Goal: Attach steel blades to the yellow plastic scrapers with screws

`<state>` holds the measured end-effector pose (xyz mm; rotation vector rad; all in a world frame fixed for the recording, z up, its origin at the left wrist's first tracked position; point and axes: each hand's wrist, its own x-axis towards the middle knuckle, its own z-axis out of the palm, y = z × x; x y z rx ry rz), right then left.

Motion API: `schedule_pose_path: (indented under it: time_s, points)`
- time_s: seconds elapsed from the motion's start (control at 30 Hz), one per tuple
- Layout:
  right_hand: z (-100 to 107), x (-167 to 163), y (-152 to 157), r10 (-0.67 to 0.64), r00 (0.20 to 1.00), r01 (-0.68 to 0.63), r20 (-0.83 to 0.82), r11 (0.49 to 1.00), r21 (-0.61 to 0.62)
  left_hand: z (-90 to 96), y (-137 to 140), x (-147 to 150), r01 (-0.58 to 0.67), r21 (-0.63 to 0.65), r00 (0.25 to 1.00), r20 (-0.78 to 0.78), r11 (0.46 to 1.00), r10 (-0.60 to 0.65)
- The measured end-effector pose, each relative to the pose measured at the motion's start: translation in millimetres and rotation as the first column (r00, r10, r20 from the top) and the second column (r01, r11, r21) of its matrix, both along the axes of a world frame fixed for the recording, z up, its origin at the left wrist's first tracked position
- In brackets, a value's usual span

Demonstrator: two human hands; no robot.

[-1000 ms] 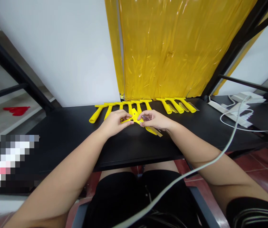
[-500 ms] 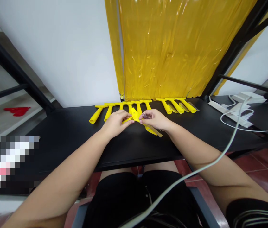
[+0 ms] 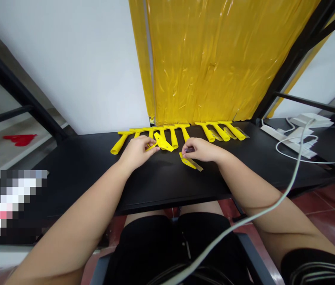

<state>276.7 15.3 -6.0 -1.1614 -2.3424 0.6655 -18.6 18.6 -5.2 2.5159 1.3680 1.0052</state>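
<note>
My left hand (image 3: 139,152) pinches a yellow plastic scraper handle (image 3: 164,143) with a flat, angled head that points right. A small hole shows in its head. My right hand (image 3: 203,150) is closed around a small dark purplish thing (image 3: 189,150), mostly hidden by the fingers. Right below those fingertips lies a flat yellow plate (image 3: 187,162) with holes, a thin metal blade (image 3: 197,165) sticking out along its side. I cannot tell whether the fingertips touch the plate.
Behind my hands, several yellow handles (image 3: 119,145) line the back of the black table (image 3: 161,186). Three more, with blades (image 3: 221,132), lie to the right. A white power strip (image 3: 289,140) is at the far right. A pale cable (image 3: 244,217) hangs across my right arm.
My left hand has drawn the yellow handle slightly left, away from my right hand. My right hand has shifted a little right and down, over the yellow plate, and the two hands are now apart.
</note>
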Motion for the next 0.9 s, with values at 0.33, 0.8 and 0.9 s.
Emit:
schedule_pose_path:
  time_s: [0.33,0.8,0.9]
  points:
    - [9,11,-18,0.039,0.996,-0.037,0.076,0.999,-0.034,0.7,1,-6,0.001,-0.037,1.0,0.025,0.999,0.0]
    - [0,-30,-15,-0.137,0.9,0.033,0.414,0.968,0.25,1.6,1,-8,0.02,-0.072,1.0,0.01,0.997,-0.02]
    - [2,-38,-11,-0.184,0.86,0.076,0.475,0.968,0.239,2.8,0,-8,0.026,-0.089,1.0,0.003,0.996,-0.026]
